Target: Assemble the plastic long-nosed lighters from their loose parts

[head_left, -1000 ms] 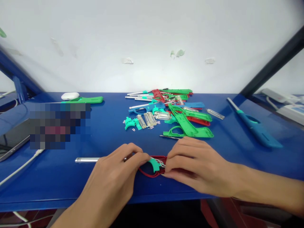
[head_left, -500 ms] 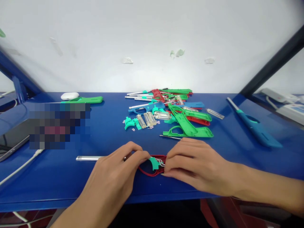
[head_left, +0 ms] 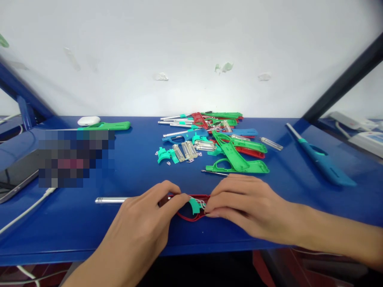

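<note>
While both hands stayed on the red shell (head_left: 186,217) near the middle of the table's (head_left: 74,231) front edge, I saw only a small shift from a second before: the fingertips had crept toward each other, narrowing the gap over the teal trigger (head_left: 195,206). My left hand (head_left: 143,223) was curled, thumb and forefinger pinched on the shell just left of the trigger. My right hand (head_left: 242,207) had its fingers close together, gripping the shell's right part, tips touching the thin wires (head_left: 202,203). The metal tube (head_left: 110,200) stuck out leftward from under the left hand. I judged the trigger and wires were being seated, not yet settled. The parts pile (head_left: 227,147) lay untouched toward the back edge.
</note>
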`<state>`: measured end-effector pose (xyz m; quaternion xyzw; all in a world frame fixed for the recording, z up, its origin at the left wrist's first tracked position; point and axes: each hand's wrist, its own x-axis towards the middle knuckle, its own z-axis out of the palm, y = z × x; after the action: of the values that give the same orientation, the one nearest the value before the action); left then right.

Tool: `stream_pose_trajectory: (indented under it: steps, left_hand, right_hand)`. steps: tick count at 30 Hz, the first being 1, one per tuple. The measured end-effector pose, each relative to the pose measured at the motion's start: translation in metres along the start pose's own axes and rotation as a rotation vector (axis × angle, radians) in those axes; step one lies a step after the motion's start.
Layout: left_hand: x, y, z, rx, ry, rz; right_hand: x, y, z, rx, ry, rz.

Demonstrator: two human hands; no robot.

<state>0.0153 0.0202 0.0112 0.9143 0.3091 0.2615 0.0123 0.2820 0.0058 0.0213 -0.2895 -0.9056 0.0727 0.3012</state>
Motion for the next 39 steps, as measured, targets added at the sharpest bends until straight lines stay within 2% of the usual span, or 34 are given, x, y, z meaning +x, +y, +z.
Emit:
stream_pose_trajectory:
  steps: [8,14,20,25,31,34,39]
  left_hand:
    - [-0.001,-0.001,-0.002,0.001,-0.019,0.013]
    - [-0.005,-0.002,0.003,-0.025,-0.014,-0.005]
    - [-0.005,-0.002,0.003,-0.015,-0.033,-0.012]
    - [-0.005,-0.003,0.004,-0.042,-0.038,-0.020]
    - [-0.005,-0.001,0.003,-0.032,-0.045,-0.015]
    - [-0.005,0.000,0.002,-0.009,-0.037,0.005]
    - [-0.004,0.001,0.001,-0.007,-0.031,0.006]
  right_hand:
    - [0.001,0.002,0.001,0.058,0.013,0.000]
    - [0.003,-0.001,-0.002,0.153,0.013,0.131]
    - [0.003,0.005,-0.006,0.009,-0.062,0.170]
    - [0.001,0.012,-0.003,-0.036,-0.079,0.098]
    - [0.005,0.007,-0.001,-0.287,-0.048,-0.092]
    - [0.010,0.000,0.000,-0.386,-0.059,-0.109]
    - [0.012,-0.003,0.000,-0.450,0.007,-0.136]
